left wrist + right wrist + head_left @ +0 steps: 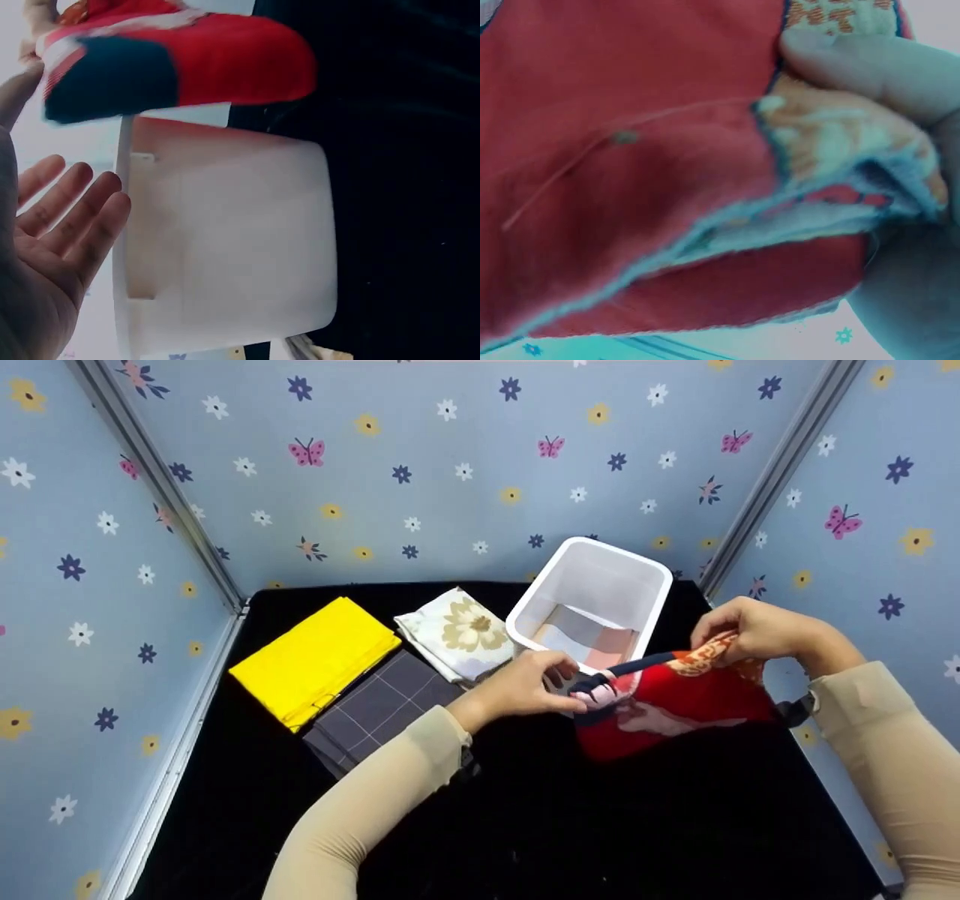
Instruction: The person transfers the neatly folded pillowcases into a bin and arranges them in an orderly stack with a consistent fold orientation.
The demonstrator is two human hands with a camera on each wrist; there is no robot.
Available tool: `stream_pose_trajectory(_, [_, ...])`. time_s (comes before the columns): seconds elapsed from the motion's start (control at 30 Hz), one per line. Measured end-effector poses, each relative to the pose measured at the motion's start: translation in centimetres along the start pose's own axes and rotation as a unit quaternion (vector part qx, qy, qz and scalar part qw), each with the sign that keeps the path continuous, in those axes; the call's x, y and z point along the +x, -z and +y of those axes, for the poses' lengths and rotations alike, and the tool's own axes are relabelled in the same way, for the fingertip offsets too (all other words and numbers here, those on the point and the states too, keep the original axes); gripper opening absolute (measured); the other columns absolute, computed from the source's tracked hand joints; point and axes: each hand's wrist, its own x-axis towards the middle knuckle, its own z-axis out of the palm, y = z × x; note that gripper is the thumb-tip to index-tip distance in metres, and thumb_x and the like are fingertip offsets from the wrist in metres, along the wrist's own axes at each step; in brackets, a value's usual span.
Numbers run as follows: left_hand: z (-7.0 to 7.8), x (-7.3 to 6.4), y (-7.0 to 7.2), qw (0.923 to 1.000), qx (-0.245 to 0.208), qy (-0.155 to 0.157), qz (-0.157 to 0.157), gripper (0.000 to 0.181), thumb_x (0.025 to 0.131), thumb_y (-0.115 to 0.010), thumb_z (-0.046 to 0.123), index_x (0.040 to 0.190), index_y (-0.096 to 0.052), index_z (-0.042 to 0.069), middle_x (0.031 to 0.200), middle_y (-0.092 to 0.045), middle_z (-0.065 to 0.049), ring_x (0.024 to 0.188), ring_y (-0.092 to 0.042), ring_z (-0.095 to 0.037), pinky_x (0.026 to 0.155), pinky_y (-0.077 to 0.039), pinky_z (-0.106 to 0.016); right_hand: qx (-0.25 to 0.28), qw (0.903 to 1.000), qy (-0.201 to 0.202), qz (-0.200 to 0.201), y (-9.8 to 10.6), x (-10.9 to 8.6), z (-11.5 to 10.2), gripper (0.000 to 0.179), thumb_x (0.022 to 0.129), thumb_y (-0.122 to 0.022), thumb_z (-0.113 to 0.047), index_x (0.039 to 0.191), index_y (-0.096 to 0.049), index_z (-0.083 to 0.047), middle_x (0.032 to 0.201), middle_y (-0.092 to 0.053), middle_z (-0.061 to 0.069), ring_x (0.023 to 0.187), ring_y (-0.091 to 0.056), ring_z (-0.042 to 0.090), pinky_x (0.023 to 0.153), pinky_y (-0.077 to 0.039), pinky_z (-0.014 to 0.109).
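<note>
My right hand point(769, 634) pinches a folded red cloth point(675, 712) by its upper right corner, where a cream and orange pattern shows. The cloth hangs in front of and to the right of a white plastic bin point(616, 570), with navy and pale pink parts at its left end. In the right wrist view, the thumb point(855, 64) presses on the patterned corner and the layered edges point(727, 232) sag apart. My left hand point(525, 686) is at the cloth's left end. In the left wrist view its fingers point(97, 210) are extended and apart, beside the bin's rim.
Inside the bin lies a grey, white and salmon cloth point(574, 631). Left of it are a folded white cloth point(472, 630) with a beige flower, a dark grey checked cloth point(386, 709) and a yellow cloth point(315, 656). Flowered panels point(420, 450) enclose the black table point(525, 825).
</note>
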Motion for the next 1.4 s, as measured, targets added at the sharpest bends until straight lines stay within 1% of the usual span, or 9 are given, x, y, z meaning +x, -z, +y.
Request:
stream_pose_trajectory(0.13, [-0.2, -0.2, -0.7, 0.9999, -0.009, 0.01, 0.006, 0.058, 0.084, -0.096, 0.029, 0.128, -0.071, 0.002, 0.118, -0.079, -0.012, 0.105, -0.074, -0.019, 0.094, -0.062, -0.025, 0.033, 0.9991, 0.021, 0.017, -0.5, 0.2, 0.3, 0.029, 0.082, -0.075, 0.02, 0.104, -0.074, 0.002, 0.092, -0.073, -0.007, 0.065, -0.063, 0.004, 0.048, -0.058, 0.024])
stream_pose_trajectory(0.23, [-0.3, -0.3, -1.2, 0.9991, -0.026, 0.018, 0.027, 0.052, 0.083, -0.096, 0.024, 0.124, -0.073, 0.002, 0.116, -0.079, -0.011, 0.103, -0.072, -0.016, 0.094, -0.06, -0.023, 0.053, 0.9973, 0.044, 0.026, -0.8, 0.6, 0.8, 0.029, 0.082, -0.076, 0.021, 0.104, -0.073, 0.004, 0.096, -0.075, -0.008, 0.073, -0.066, 0.004, 0.055, -0.061, 0.022])
stream_pose_trajectory(0.33, [-0.3, -0.5, -1.5, 0.9961, -0.068, 0.024, 0.051, 0.042, 0.085, -0.093, 0.017, 0.118, -0.073, -0.001, 0.113, -0.078, -0.014, 0.1, -0.069, -0.013, 0.093, -0.059, -0.022, 0.076, 0.9951, 0.055, 0.03, -1.0, 0.9, 1.2, 0.031, 0.081, -0.076, 0.022, 0.107, -0.071, 0.006, 0.1, -0.077, -0.008, 0.081, -0.068, 0.004, 0.064, -0.064, 0.021])
stream_pose_trajectory(0.5, [-0.1, -0.9, -1.3, 0.987, -0.131, 0.03, 0.088, 0.036, 0.09, -0.085, 0.012, 0.118, -0.069, -0.003, 0.115, -0.075, -0.018, 0.101, -0.065, -0.01, 0.094, -0.055, -0.023, 0.091, 0.9938, 0.054, 0.034, -1.3, 1.1, 1.3, 0.039, 0.082, -0.076, 0.021, 0.118, -0.068, 0.01, 0.107, -0.078, -0.008, 0.091, -0.07, 0.004, 0.077, -0.066, 0.021])
stream_pose_trajectory(0.63, [0.3, -0.9, -0.7, 0.9807, -0.168, 0.023, 0.097, 0.033, 0.092, -0.082, 0.006, 0.119, -0.066, -0.005, 0.119, -0.073, -0.02, 0.103, -0.063, -0.008, 0.096, -0.055, -0.023, 0.075, 0.996, 0.029, 0.038, -1.5, 1.2, 1.1, 0.048, 0.081, -0.077, 0.017, 0.128, -0.068, 0.012, 0.112, -0.078, -0.008, 0.096, -0.071, 0.005, 0.083, -0.065, 0.02])
stream_pose_trajectory(0.87, [1.2, -0.8, 0.4, 0.9726, -0.214, 0.002, 0.091, 0.026, 0.094, -0.077, -0.001, 0.113, -0.061, -0.008, 0.115, -0.07, -0.02, 0.102, -0.065, -0.007, 0.092, -0.055, -0.022, 0.045, 0.998, -0.032, 0.031, -1.9, 1.6, 0.7, 0.045, 0.084, -0.083, 0.008, 0.128, -0.073, 0.007, 0.104, -0.079, -0.008, 0.089, -0.071, 0.007, 0.078, -0.067, 0.025])
stream_pose_trajectory(1.1, [2.2, -0.5, 1.9, 0.9671, -0.222, -0.003, 0.125, 0.029, 0.091, -0.079, -0.002, 0.115, -0.064, -0.007, 0.106, -0.072, -0.016, 0.094, -0.068, -0.007, 0.087, -0.057, -0.023, 0.035, 0.9977, -0.05, 0.029, -2.6, 2.2, 1.0, 0.031, 0.082, -0.088, 0.002, 0.11, -0.074, 0.005, 0.089, -0.073, -0.009, 0.076, -0.067, 0.005, 0.066, -0.065, 0.025])
stream_pose_trajectory(1.23, [2.7, -0.1, 2.5, 0.9622, -0.227, -0.005, 0.15, 0.032, 0.09, -0.08, -0.002, 0.118, -0.066, -0.008, 0.104, -0.075, -0.019, 0.09, -0.07, -0.007, 0.084, -0.058, -0.023, 0.051, 0.9972, -0.047, 0.026, -3.2, 2.5, 1.7, 0.028, 0.083, -0.088, 0.002, 0.103, -0.069, 0.003, 0.087, -0.07, -0.009, 0.074, -0.068, 0.005, 0.064, -0.065, 0.025])
stream_pose_trajectory(1.4, [3.2, 0.2, 3.2, 0.955, -0.238, -0.013, 0.177, 0.033, 0.091, -0.079, -0.003, 0.12, -0.066, -0.009, 0.108, -0.076, -0.023, 0.093, -0.07, -0.007, 0.087, -0.058, -0.023, 0.076, 0.9965, -0.011, 0.031, -3.8, 3.0, 2.6, 0.03, 0.081, -0.088, 0.004, 0.102, -0.066, 0.003, 0.087, -0.072, -0.009, 0.075, -0.067, 0.004, 0.063, -0.063, 0.024])
